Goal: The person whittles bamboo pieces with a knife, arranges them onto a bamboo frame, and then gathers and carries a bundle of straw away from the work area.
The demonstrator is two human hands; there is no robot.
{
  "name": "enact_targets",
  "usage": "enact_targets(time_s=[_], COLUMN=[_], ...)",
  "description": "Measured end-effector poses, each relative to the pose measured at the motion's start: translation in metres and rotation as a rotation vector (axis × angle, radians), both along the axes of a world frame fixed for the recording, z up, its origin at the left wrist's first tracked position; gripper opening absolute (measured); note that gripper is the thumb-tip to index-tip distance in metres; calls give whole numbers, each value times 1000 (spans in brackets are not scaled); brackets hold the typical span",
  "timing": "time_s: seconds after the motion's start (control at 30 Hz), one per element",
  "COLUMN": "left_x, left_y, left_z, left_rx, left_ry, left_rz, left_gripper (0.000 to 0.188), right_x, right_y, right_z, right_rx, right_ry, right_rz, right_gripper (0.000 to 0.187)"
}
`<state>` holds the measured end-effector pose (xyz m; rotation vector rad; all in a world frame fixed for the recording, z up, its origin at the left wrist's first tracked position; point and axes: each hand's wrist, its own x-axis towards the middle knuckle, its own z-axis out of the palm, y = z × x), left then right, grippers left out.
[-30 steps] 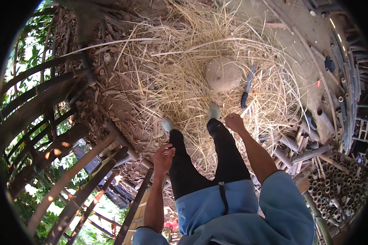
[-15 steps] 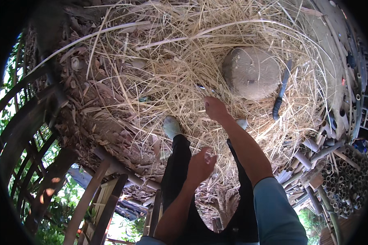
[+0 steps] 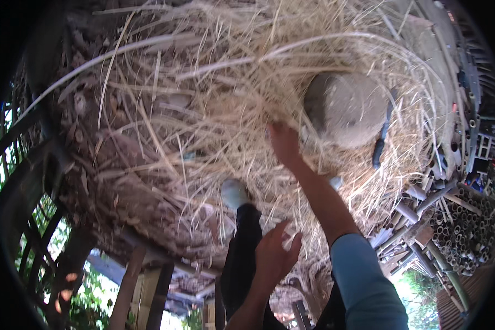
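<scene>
Brown littered ground (image 3: 129, 203), loose straw (image 3: 231, 110), thin, pale yellow, tangled

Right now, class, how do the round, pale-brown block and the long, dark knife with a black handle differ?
The round, pale-brown block is broad; the long, dark knife is narrow. The block rises thickly, while the knife lies flat. Both sit amid dry yellow straw.
</scene>
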<state>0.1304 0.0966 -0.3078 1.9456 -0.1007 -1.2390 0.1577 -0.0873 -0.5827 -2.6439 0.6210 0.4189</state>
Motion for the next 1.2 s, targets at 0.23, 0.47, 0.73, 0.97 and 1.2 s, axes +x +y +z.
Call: enact_targets(time_s=[0.23,0.47,0.73,0.97,1.2], left_x=[21,20,-21,12,0], left_y=[0,7,28,-10,10], left_z=[-5,-15,-76,-26,-56], left_rx=[-15,64,-100,-54,-357], left_ry=[67,56,150,635,1096], left_rz=[10,3,206,478,757], left_gripper=[41,38,27,39,35], right_x=[-15,-25,-70,-97,-119], right_y=[6,-13,-33,-42,10], right_z=[-19,44,115,252,312], right_rx=[-412,-105,37,85,424], right_ry=[-77,147,127,-60,-367], right_rz=[288,525,410,532,539], right_gripper=[32,20,19,30,37])
